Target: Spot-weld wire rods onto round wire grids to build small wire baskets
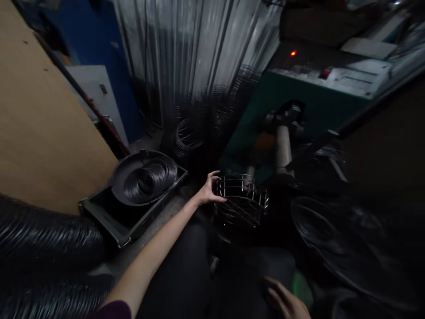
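Observation:
A round wire cage (pixel 244 199) of shiny rings and short crossbars is in front of my knees, below the green machine. My left hand (pixel 209 191) reaches out to its left side, with thumb and fingers curved around the edge of the wire. Low in the view, my right hand (pixel 287 299) is near my right thigh, cut off by the bottom edge and slightly blurred. Its fingers are loosely stretched, with nothing visible in them. The lower part of the cage fades into shadow.
A green machine (pixel 252 110) with a lit red lamp (pixel 293 53) and a roller (pixel 283 146) stands ahead right. Left are a pan of coiled wire (pixel 117 177) on a metal tray (pixel 133 235), and large dark coils (pixel 49 235). More wire rings (pixel 187 135) lie by the corrugated wall (pixel 186 44).

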Action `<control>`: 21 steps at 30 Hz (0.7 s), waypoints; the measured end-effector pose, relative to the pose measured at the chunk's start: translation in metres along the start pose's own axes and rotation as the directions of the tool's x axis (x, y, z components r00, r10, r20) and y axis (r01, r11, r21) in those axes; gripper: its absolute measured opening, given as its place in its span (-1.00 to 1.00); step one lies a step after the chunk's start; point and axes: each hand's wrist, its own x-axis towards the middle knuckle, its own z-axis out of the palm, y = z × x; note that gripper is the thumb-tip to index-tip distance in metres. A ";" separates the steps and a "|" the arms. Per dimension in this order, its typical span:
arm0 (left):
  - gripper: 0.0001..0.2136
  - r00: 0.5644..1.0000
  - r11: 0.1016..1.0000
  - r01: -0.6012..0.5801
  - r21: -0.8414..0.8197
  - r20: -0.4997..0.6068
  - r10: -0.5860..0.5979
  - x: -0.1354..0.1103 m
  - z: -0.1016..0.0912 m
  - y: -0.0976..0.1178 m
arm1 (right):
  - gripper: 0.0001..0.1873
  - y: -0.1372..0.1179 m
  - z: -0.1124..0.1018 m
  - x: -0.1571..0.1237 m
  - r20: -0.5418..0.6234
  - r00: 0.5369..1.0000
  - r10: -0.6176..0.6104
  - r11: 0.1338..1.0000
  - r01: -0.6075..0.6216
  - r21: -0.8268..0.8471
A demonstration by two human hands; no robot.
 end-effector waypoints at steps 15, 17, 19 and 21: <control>-0.37 0.928 0.690 -0.345 0.636 0.343 0.147 -0.028 0.048 0.065 | -0.74 -0.140 0.000 0.080 -0.003 0.877 -0.481 0.730 0.399 -0.555; -0.40 0.937 0.715 -0.319 0.622 0.321 0.139 -0.027 0.049 0.062 | -0.61 -0.134 0.003 0.076 0.065 0.850 -0.523 0.591 0.417 -0.691; -0.42 0.946 0.735 -0.289 0.613 0.299 0.123 -0.026 0.050 0.059 | -0.57 -0.129 0.003 0.073 0.098 0.834 -0.543 0.516 0.423 -0.745; -0.41 0.950 0.745 -0.275 0.608 0.291 0.114 -0.024 0.052 0.057 | -0.60 -0.123 0.001 0.074 0.095 0.814 -0.573 0.477 0.426 -0.769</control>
